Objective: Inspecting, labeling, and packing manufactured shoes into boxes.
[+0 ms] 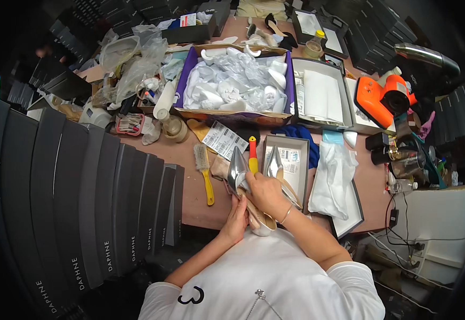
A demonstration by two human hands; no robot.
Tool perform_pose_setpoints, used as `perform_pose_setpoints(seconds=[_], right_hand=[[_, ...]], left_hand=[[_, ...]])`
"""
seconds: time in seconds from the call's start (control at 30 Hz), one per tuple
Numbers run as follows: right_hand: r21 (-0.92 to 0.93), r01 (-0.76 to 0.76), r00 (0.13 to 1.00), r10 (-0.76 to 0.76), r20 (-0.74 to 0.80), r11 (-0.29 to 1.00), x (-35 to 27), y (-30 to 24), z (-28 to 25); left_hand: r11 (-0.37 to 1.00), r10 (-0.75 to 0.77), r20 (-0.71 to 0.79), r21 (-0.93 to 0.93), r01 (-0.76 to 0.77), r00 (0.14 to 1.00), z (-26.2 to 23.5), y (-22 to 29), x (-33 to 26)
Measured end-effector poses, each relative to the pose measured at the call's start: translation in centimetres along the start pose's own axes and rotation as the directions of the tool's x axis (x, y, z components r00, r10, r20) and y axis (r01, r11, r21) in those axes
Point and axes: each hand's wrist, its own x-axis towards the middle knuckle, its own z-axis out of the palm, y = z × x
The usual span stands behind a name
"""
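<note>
A silver pointed-toe shoe (237, 165) is tilted across my lap at the table's near edge, its toe pointing away from me. My left hand (235, 220) is closed round its left side. Curled at the shoe's opening is my right hand (267, 193), its fingertips against a small white piece that shows at the throat; what exactly they grip is hidden. Just to the right, the matching silver shoe (273, 161) rests in an open grey shoebox (303, 152). Between the two shoes stands a tool with a red and yellow handle (253, 151).
A yellow-handled brush (207, 181) and a sheet of labels (224, 140) lie to the left. Beyond is a purple-edged carton (232, 115) of white shoe inserts. White tissue (333, 178) and an orange device (374, 101) are at right. Grey boxes (88, 176) line the left.
</note>
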Motion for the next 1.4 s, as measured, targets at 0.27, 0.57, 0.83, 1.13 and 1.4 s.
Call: perform_pose_setpoints(seconds=[0.27, 0.57, 0.83, 1.13, 1.4], right_hand=[[0.266, 0.069, 0.988, -0.028, -0.155, 0.962, -4.3, 0.1, 1.4], [0.228, 0.08, 0.923, 0.014, -0.384, 0.97, -4.8, 1.0, 0.6], [0.72, -0.024, 0.948, 0.244, -0.204, 0.694, -5.1, 2.7, -0.9], [0.74, -0.174, 0.918, 0.378, -0.117, 0.65, -8.9, 7.8, 0.3], [0.831, -0.297, 0.924, 0.361, 0.126, 0.471, -17.8, 10.6, -2.8]], left_hand=[[0.987, 0.021, -0.002, 0.161, -0.02, 1.0, 0.5, -2.2, -2.9], [0.977, 0.014, 0.084, 0.212, -0.032, 0.996, 1.7, -1.5, -3.0], [0.906, -0.008, 0.214, 0.416, -0.084, 0.977, 0.9, -3.0, -2.2], [0.94, -0.089, 0.223, 0.342, 0.008, 0.971, 5.5, -5.5, -1.1], [0.823, -0.211, 0.286, 0.568, 0.012, 0.935, 9.9, -5.7, 2.0]])
